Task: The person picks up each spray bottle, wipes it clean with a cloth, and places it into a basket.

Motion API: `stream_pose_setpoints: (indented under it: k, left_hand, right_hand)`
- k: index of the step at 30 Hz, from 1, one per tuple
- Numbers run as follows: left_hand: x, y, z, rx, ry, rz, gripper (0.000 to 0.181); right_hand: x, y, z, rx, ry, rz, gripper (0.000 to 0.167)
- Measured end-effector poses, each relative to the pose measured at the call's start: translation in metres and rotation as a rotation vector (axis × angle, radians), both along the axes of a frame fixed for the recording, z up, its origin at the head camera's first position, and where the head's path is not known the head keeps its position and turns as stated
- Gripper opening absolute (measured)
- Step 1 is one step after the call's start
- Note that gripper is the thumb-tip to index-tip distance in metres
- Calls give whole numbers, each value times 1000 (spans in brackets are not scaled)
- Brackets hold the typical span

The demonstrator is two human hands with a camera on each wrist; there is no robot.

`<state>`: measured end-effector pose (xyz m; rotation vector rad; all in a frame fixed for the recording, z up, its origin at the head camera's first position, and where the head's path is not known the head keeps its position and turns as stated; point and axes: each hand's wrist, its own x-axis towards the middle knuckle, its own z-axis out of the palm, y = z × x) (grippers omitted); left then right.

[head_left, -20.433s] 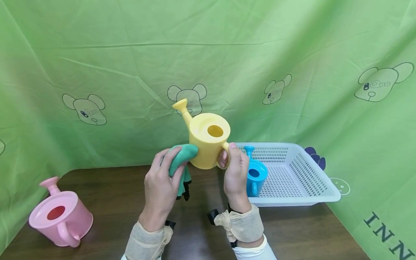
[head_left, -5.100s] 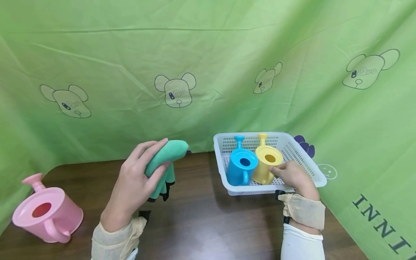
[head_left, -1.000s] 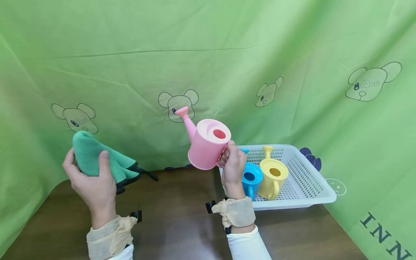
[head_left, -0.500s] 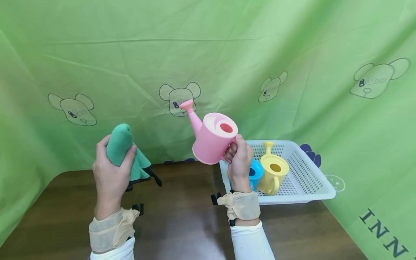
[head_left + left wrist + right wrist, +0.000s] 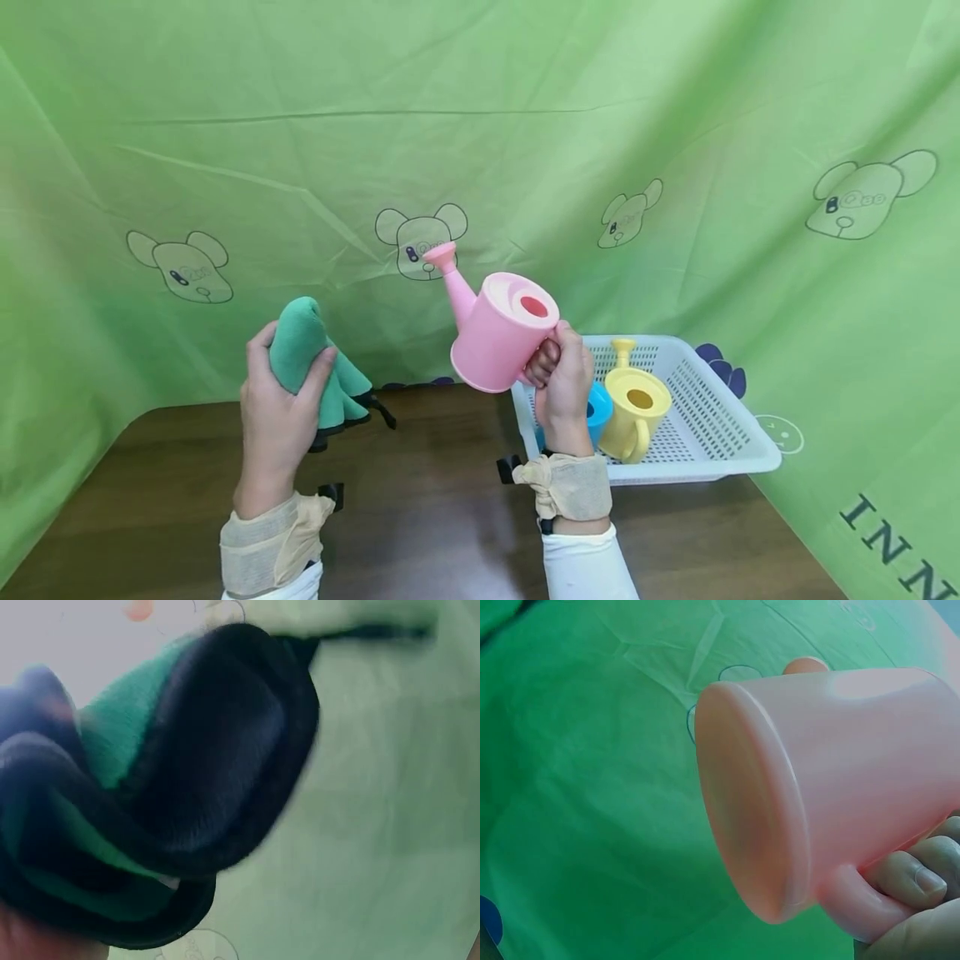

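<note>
My right hand (image 5: 566,379) grips the handle of a pink watering can (image 5: 498,337), held up off the table and tilted, spout toward the upper left. In the right wrist view my fingers (image 5: 922,877) curl round the handle of the can (image 5: 855,757), whose base faces left. To the left, my left hand (image 5: 281,417) holds a bunched green cloth (image 5: 297,342) between thumb and fingers; its dark-edged folds hang to the right. Dark-edged folds of the cloth (image 5: 124,724) fill much of the left wrist view. Cloth and can are apart.
A white perforated basket (image 5: 705,471) stands at the right of the brown table (image 5: 420,517). Inside it are a yellow watering can (image 5: 626,408) and a blue one (image 5: 597,417), partly hidden by my right wrist. A green printed curtain (image 5: 480,150) hangs behind.
Over the last second my left hand has brought the cloth rightward, closer to the pink can, turning it more upright. The pink can has shifted slightly right. Earlier, the pink can stood at the left.
</note>
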<state>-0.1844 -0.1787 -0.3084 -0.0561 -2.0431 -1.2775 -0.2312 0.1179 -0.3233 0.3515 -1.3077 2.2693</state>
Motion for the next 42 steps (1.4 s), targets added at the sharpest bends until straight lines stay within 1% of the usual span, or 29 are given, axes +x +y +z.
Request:
stream_pose_setpoints:
  k: [3, 7, 12, 16, 22, 24, 28, 31, 35, 39, 42]
  left_hand:
    - [0, 2, -1, -5, 10, -11, 66]
    - [0, 3, -1, -4, 18, -7, 70]
    - [0, 4, -1, 1, 8, 17, 68]
    - [-2, 5, -2, 8, 12, 37, 67]
    - [-4, 8, -1, 34, 33, 31, 63]
    - [-4, 8, 0, 44, 41, 22, 60]
    - [-5, 9, 2, 46, 59, -20, 56]
    - [-6, 11, 1, 18, 71, -59, 57]
    - [-7, 15, -3, -40, 87, -105, 57]
    - [-7, 21, -6, -79, 111, -127, 55]
    - [-7, 25, -7, -100, 137, -127, 53]
  right_hand:
    - [1, 0, 0, -7, -6, 8, 54]
    - [2, -1, 2, -14, -8, 17, 55]
    - [3, -1, 4, 3, -11, 14, 54]
    - [4, 0, 5, 8, -8, 8, 54]
    - [4, 1, 6, 15, 3, 0, 53]
    - [3, 1, 7, 15, 9, 4, 53]
    - [2, 1, 9, 16, 22, 8, 53]
    - [3, 1, 9, 22, 27, 11, 53]
    - [5, 0, 8, 22, 35, 22, 52]
    - [7, -4, 7, 25, 35, 36, 52]
    - [9, -8, 8, 38, 39, 58, 52]
